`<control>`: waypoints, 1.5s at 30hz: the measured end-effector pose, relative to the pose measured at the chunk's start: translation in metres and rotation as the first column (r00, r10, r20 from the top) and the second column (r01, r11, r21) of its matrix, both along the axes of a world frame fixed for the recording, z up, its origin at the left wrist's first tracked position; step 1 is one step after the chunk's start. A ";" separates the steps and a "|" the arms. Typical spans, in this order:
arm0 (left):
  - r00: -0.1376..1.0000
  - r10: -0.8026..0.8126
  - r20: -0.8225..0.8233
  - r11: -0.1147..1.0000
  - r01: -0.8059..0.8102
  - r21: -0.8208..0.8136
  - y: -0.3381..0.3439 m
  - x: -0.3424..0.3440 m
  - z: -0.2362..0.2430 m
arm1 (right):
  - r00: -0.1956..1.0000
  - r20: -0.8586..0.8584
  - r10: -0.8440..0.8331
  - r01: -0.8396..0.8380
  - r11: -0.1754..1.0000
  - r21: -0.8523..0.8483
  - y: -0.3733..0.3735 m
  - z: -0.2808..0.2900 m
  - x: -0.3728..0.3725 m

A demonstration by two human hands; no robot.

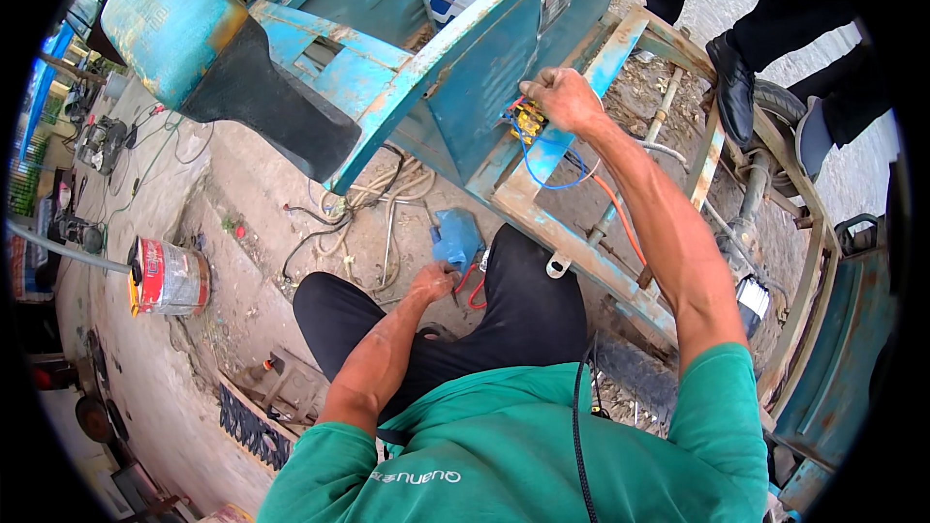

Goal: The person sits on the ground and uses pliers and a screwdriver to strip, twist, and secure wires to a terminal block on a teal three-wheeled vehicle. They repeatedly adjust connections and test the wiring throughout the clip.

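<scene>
Because the yellow part (529,120) sits among wires (560,186) at the blue frame (620,42), far and right of centre, our right hand (564,97) curls over its edge, perhaps to steady it; whether it pinches anything we cannot tell. Nearer, our left hand (434,281) curls beside crumpled blue plastic (458,234), any hold hidden, its forearm (376,353) over our thigh (334,312), perhaps for support.
</scene>
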State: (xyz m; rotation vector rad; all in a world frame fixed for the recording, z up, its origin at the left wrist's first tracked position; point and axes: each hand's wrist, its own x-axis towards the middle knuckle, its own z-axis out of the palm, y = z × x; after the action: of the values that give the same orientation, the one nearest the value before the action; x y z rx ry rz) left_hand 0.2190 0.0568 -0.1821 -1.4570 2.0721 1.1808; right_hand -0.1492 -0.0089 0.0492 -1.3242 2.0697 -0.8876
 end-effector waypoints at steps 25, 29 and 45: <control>0.823 0.251 -0.510 0.959 -0.284 0.014 0.016 -0.043 0.079 | 0.848 -0.526 0.058 -0.247 0.922 -0.298 0.029 -0.023 -0.012; 0.613 0.286 -0.736 0.921 -0.387 0.036 0.022 -0.078 0.133 | 0.816 -0.572 0.087 -0.308 0.902 -0.303 0.044 -0.027 -0.007; 0.733 -0.148 -0.664 0.750 -0.355 -0.558 -0.017 -0.177 0.185 | 0.970 -0.238 -0.049 -0.077 0.867 -0.492 0.041 -0.043 -0.002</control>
State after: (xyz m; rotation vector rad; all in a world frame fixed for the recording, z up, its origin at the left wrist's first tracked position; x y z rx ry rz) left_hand 0.0418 0.0393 0.0026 -1.5862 3.2252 1.2007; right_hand -0.1514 0.0321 0.0060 -1.7900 2.0820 -1.3833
